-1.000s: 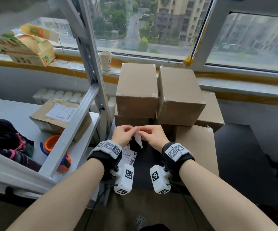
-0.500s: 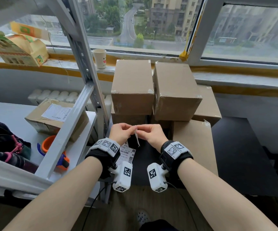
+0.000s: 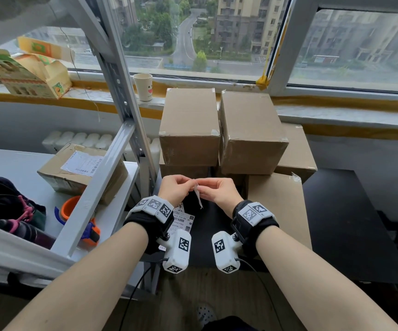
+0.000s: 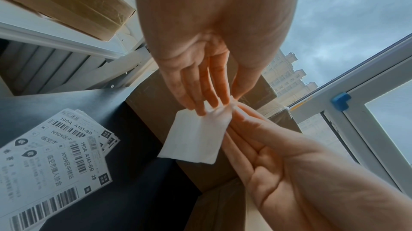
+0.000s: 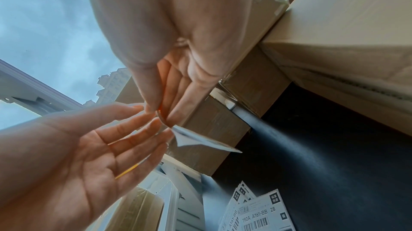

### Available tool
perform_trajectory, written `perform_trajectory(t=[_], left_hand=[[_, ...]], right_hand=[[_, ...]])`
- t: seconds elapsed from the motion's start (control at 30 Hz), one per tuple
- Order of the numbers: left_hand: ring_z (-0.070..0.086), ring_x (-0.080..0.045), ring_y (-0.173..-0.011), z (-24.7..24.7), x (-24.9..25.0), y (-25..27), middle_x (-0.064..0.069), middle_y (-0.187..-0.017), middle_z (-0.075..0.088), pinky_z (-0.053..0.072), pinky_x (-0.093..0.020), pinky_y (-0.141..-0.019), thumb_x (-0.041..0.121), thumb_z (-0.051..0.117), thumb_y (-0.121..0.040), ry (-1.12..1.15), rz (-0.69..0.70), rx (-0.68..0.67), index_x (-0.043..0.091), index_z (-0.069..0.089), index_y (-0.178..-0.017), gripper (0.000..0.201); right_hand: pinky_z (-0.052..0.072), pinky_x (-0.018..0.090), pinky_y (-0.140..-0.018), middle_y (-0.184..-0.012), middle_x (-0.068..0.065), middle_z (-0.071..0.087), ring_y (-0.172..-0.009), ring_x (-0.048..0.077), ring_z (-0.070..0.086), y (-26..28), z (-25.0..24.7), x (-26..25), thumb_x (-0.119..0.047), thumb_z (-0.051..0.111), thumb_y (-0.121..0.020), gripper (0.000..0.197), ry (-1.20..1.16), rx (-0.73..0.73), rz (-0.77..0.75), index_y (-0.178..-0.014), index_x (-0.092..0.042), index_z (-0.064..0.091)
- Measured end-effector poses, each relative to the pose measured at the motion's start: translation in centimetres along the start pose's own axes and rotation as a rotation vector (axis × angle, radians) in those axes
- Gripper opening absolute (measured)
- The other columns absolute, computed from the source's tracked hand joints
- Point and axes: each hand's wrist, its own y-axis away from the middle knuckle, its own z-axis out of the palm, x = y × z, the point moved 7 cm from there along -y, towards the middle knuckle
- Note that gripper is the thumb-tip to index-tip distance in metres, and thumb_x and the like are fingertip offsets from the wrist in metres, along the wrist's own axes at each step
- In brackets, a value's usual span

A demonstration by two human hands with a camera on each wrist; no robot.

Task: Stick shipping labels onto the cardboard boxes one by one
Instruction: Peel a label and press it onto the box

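A dark bench point(image 3: 331, 218) beneath a wide window is stacked with plain brown cardboard boxes point(image 3: 189, 126), their seams taped. In front of the stack, the left hand point(image 3: 175, 188) and right hand point(image 3: 218, 191) are raised together, wrists level, each pinching the top edge of a small white label point(image 4: 196, 139) between thumb and fingertips. The label is seen hanging free, blank-sided, thin and slightly creased at the pinch. A fanned pile of printed barcode labels point(image 4: 55, 155) is left flat on the bench below the left wrist.
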Motion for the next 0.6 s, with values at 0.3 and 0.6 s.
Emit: perform_trajectory(t=[0.3, 0.6], left_hand=[[0.067, -0.024, -0.09, 0.54, 0.14, 0.32, -0.007, -0.08, 0.07, 0.051, -0.043, -0.095, 0.019, 0.06, -0.09, 0.093, -0.046, -0.028, 0.012, 0.07, -0.072, 0.021], [0.068, -0.031, -0.09, 0.16, 0.34, 0.55, -0.015, -0.082, 0.072, 0.053, -0.048, -0.09, 0.021, 0.07, -0.081, -0.063, 0.039, 0.009, 0.015, 0.072, -0.069, 0.014]], right_hand=[[0.055, 0.027, -0.087, -0.104, 0.018, 0.068, -0.088, 0.017, 0.067, 0.13, -0.46, -0.23, 0.001, 0.056, -0.09, 0.022, -0.047, 0.011, -0.016, -0.11, 0.004, 0.065], [0.056, 0.028, -0.086, -0.101, 0.02, 0.069, -0.091, 0.022, 0.068, 0.61, -0.59, -0.06, -0.009, 0.058, -0.091, 0.022, -0.113, 0.025, 0.02, -0.105, 0.005, 0.067]])
